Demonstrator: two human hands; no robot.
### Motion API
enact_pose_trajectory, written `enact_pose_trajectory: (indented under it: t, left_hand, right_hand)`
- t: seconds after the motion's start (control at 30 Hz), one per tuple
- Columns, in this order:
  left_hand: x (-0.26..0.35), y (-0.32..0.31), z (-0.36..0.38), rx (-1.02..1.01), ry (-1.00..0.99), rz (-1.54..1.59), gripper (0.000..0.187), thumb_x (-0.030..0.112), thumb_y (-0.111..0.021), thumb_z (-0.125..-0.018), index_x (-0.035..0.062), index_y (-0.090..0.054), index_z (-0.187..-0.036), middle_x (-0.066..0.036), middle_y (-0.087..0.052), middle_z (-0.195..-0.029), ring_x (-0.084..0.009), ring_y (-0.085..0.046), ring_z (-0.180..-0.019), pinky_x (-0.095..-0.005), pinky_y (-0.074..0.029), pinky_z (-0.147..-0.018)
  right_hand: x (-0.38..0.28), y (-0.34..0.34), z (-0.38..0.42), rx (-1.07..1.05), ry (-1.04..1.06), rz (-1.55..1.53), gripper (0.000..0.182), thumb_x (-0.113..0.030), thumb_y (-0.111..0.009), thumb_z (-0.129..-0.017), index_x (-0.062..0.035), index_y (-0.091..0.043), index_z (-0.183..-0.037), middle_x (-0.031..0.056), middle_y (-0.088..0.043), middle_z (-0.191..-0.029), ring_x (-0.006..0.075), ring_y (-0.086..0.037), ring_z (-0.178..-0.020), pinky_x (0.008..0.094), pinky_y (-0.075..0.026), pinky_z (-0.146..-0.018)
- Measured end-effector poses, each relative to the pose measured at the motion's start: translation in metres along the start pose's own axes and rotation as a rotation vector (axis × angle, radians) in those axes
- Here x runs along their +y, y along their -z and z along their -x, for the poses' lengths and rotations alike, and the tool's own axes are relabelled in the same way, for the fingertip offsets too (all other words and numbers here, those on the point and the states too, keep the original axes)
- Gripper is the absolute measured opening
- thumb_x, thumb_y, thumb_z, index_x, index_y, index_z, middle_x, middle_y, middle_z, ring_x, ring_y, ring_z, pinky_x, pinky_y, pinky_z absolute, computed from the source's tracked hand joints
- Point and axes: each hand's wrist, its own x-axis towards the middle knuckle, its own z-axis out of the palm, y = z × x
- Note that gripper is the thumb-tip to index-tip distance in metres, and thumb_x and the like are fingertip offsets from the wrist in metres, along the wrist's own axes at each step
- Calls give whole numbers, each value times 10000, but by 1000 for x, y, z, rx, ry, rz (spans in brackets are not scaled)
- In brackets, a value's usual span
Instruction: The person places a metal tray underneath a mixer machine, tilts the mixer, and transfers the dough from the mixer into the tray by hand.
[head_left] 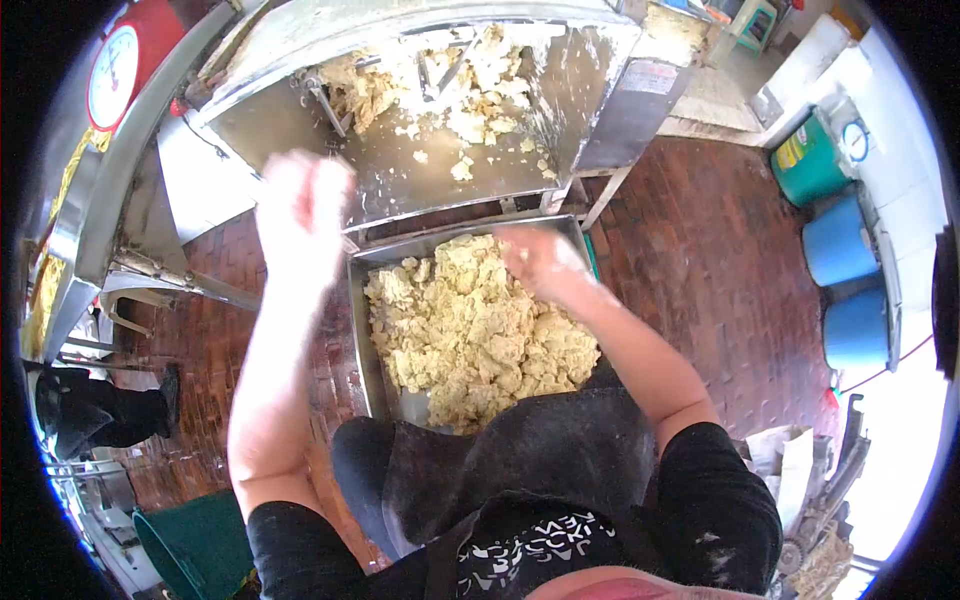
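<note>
1. Dough (pixel 480 330), pale yellow and lumpy, is filling most of a steel tray (pixel 364 340); the walls are penning in the loose heap.
2. Tray is sitting just below the front lip of a metal trough (pixel 400 180), probably so falling pieces land inside.
3. More dough (pixel 365 95) is clinging around metal bars (pixel 453 72) deeper in the trough, crumbs lying nearer the lip.
4. Left hand (pixel 305 195) is hovering by the trough's left front corner, badly blurred; I cannot tell whether it is gripping anything.
5. Right hand (pixel 540 258), well apart from the left, is reaching over the heap's far right edge; blur is hiding whether it is grasping dough.
6. Dark apron (pixel 560 450) is covering the tray's near edge, likely shielding clothes.
</note>
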Motion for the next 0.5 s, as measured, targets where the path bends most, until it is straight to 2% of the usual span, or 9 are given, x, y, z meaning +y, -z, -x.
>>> enact_pose_trajectory:
  t: [0.03,0.07,0.13,0.2,0.23,0.3,0.4,0.47,0.5]
  left_hand:
    - [-5,18,-39,127,-147,-222,302,284,-568,-1077,34,-626,-918,-33,-579,-853,-130,-515,-806,-308,-435,-734]
    - [-7,22,-77,263,-172,-170,338,309,-580,-1074,26,-607,-890,-25,-551,-817,-115,-498,-787,-299,-425,-720]
    - [-19,25,-125,242,-60,-420,398,387,-594,-1054,54,-639,-840,-95,-604,-726,-200,-580,-672,-353,-477,-671]
    - [-26,11,-155,259,0,-609,429,434,-587,-1042,81,-664,-809,-137,-628,-696,-275,-626,-624,-397,-506,-647]
    - [-32,10,-166,301,-35,-623,431,447,-586,-1032,92,-673,-803,-147,-642,-708,-310,-641,-640,-421,-516,-649]
    - [-49,9,-174,363,-94,-659,436,472,-584,-1011,112,-691,-791,-166,-669,-731,-380,-671,-671,-469,-536,-653]
    - [-50,9,-184,396,-201,-644,406,457,-573,-994,112,-704,-825,-165,-697,-788,-402,-694,-753,-475,-556,-702]
    - [-53,11,-183,331,-141,-702,384,453,-552,-984,122,-729,-904,-175,-715,-861,-414,-706,-841,-482,-568,-767]
    - [-60,13,-188,308,-137,-730,387,459,-544,-984,127,-734,-925,-177,-719,-874,-413,-709,-853,-485,-569,-782]
  right_hand:
    - [-33,39,-15,187,58,-101,281,-151,-620,-992,-121,-700,-1260,182,-729,-1129,302,-729,-1010,376,-601,-868]
    - [-63,76,-30,374,113,-202,249,-93,-650,-951,-97,-717,-1191,182,-741,-1019,325,-734,-911,377,-599,-822]
    - [-76,126,-60,579,233,-97,241,-21,-655,-927,-72,-724,-1151,136,-714,-907,283,-710,-796,349,-587,-755]
    - [-67,153,-92,625,324,66,239,-26,-671,-912,-70,-716,-1143,102,-688,-861,270,-682,-752,375,-577,-714]
    - [-58,153,-109,610,309,21,218,-118,-671,-933,-18,-696,-1125,129,-692,-878,305,-698,-796,435,-577,-778]
    - [-29,139,-153,853,302,502,304,-237,-674,-961,-40,-689,-1191,161,-704,-928,312,-715,-834,431,-589,-782]
    - [18,143,-227,735,178,864,465,-384,-648,-988,-1,-630,-1251,223,-713,-963,395,-725,-907,477,-598,-847]
    - [34,145,-273,388,-33,652,543,-356,-693,-956,-18,-525,-1347,240,-651,-1177,410,-640,-1092,473,-531,-973]
    - [67,131,-306,361,-67,597,617,-335,-724,-927,-71,-501,-1439,238,-577,-1351,376,-564,-1254,461,-464,-1077]
